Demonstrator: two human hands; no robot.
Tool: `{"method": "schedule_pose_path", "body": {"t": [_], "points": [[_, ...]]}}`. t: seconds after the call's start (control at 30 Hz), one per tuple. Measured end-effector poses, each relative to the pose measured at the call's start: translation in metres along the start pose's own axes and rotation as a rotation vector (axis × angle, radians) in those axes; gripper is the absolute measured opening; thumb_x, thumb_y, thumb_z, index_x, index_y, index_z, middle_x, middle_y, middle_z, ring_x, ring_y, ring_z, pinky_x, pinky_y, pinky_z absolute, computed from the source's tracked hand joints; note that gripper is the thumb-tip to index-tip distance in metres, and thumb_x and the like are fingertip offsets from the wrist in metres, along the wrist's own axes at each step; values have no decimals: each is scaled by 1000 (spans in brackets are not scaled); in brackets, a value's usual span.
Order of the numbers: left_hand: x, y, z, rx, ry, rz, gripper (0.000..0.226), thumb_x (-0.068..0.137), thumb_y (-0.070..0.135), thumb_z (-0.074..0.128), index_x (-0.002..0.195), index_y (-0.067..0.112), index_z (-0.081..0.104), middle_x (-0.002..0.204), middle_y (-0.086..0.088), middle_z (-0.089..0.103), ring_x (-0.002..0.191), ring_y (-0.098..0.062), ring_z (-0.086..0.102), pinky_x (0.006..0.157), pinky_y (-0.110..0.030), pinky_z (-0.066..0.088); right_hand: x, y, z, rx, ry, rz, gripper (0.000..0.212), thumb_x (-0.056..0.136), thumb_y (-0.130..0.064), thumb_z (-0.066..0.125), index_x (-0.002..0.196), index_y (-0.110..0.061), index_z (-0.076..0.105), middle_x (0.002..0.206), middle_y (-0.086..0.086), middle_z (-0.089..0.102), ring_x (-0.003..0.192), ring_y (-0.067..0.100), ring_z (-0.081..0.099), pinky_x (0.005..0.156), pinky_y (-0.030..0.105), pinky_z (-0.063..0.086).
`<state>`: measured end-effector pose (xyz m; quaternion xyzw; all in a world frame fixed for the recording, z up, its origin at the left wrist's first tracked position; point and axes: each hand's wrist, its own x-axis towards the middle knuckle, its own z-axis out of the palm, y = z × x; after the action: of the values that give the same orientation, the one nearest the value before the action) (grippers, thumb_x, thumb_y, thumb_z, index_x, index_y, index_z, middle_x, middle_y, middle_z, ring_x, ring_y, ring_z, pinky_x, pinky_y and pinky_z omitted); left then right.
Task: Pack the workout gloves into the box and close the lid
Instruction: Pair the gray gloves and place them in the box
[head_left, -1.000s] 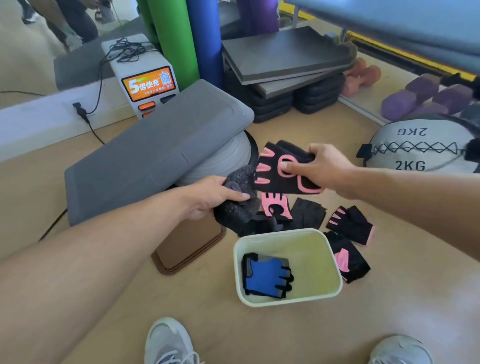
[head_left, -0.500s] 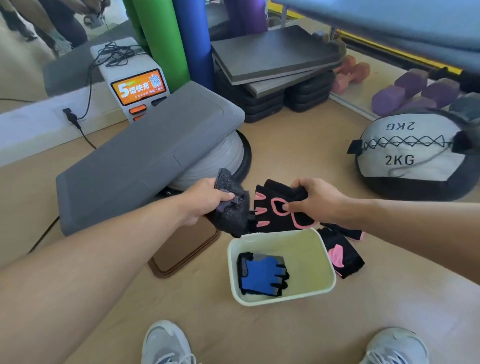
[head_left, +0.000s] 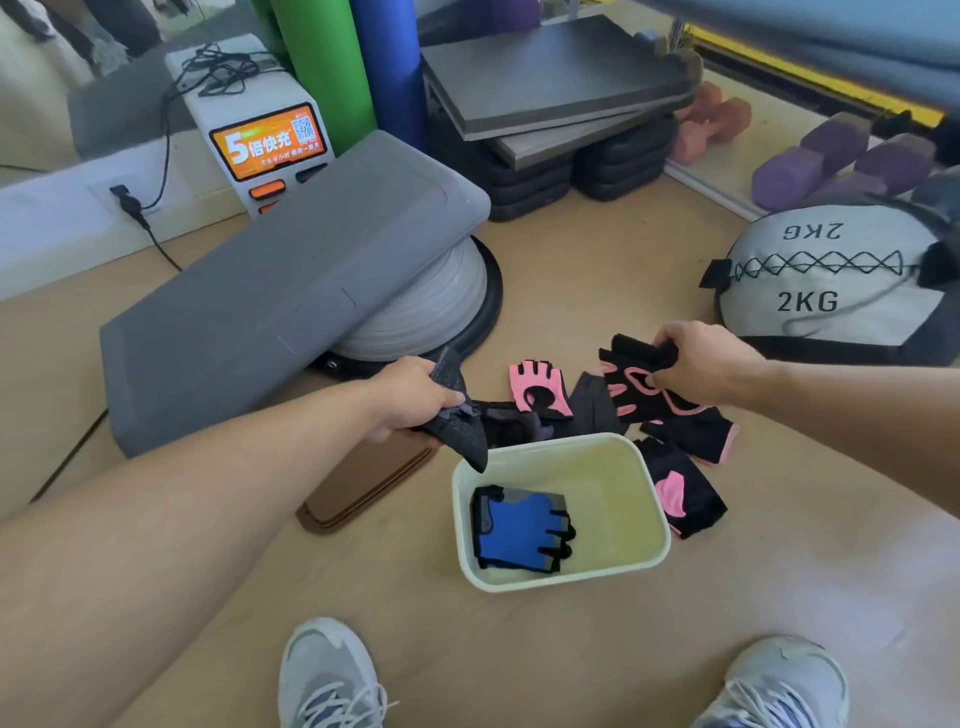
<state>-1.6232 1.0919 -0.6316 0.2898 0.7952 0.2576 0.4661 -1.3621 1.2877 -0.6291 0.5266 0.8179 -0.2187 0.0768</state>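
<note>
A dark grey glove (head_left: 457, 415) hangs from the left hand (head_left: 410, 397), whose fingers curl round it, its tip over the box (head_left: 563, 577) rim. The right hand (head_left: 701, 364) grips a black-and-pink glove (head_left: 636, 384) beyond the box, where a blue glove (head_left: 519, 527) lies.

A grey step board (head_left: 291, 296) leans on a balance dome (head_left: 431, 312) — a 2KG medicine ball (head_left: 826, 280) well apart.

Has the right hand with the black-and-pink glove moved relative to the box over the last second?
Yes. The right hand, gripping the black-and-pink glove, has shifted rightward, from behind the box toward the 2KG ball.
</note>
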Motion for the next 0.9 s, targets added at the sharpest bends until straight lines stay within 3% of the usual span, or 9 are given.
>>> {"method": "schedule_pose_path", "body": {"t": [0.1,0.23,0.37,0.47,0.53,0.63,0.73,0.8,0.9], "points": [[0,0,3,85,12,17,19,94,18,70,110,8,68,89,-6,74,62,-16,63,43,-22,48,8,16,8,-31,-89,62,30,89,-24,75,115,-17,62,89,1,61,72,15,60,51,26,42],[4,-3,10,223,32,61,29,86,27,79,111,18,67,102,-7,74,65,-14,61,45,-21,43,9,29,19,65,-239,113,25,93,-21,71,115,-16,61,95,4,67,80,18,65,55,26,47],[6,-6,21,259,22,89,29,88,20,77,115,21,65,97,-2,72,70,-9,63,48,-18,42,8,42,36,66,-315,147,25,97,-16,63,122,-18,60,110,8,69,94,24,67,59,26,51],[9,-5,27,298,-1,116,34,87,16,77,118,23,65,105,-6,73,85,-17,69,60,-25,51,8,49,47,-2,-382,120,30,99,-15,60,129,-18,60,114,7,67,99,24,66,59,24,49],[9,-3,28,468,-17,167,34,87,21,77,118,26,63,102,-3,72,87,-17,69,62,-28,50,5,49,48,-88,-423,95,37,99,-17,60,136,-18,56,119,8,65,103,24,64,64,24,50],[2,-3,28,902,-68,287,20,89,29,68,107,32,58,89,3,67,78,-15,62,58,-30,45,7,46,45,-302,-382,19,59,97,-29,64,150,-14,41,135,11,60,117,27,60,82,28,47],[0,-10,30,1038,-198,267,12,93,32,63,104,31,60,86,6,64,81,-16,62,66,-33,50,7,34,52,-222,-468,-23,54,97,-38,63,144,-15,49,118,6,67,97,20,68,70,24,52],[-1,-14,28,1009,-257,228,13,93,31,64,106,30,63,89,5,67,86,-16,65,69,-33,52,3,21,65,-109,-571,-16,38,101,-29,59,137,-15,56,110,6,71,83,15,72,64,26,59],[1,-15,22,1004,-233,250,13,93,28,65,105,29,64,81,8,65,83,-17,64,70,-35,53,-1,12,84,-167,-595,-52,31,104,-18,53,134,-13,58,103,6,73,81,15,75,65,27,61]]}}
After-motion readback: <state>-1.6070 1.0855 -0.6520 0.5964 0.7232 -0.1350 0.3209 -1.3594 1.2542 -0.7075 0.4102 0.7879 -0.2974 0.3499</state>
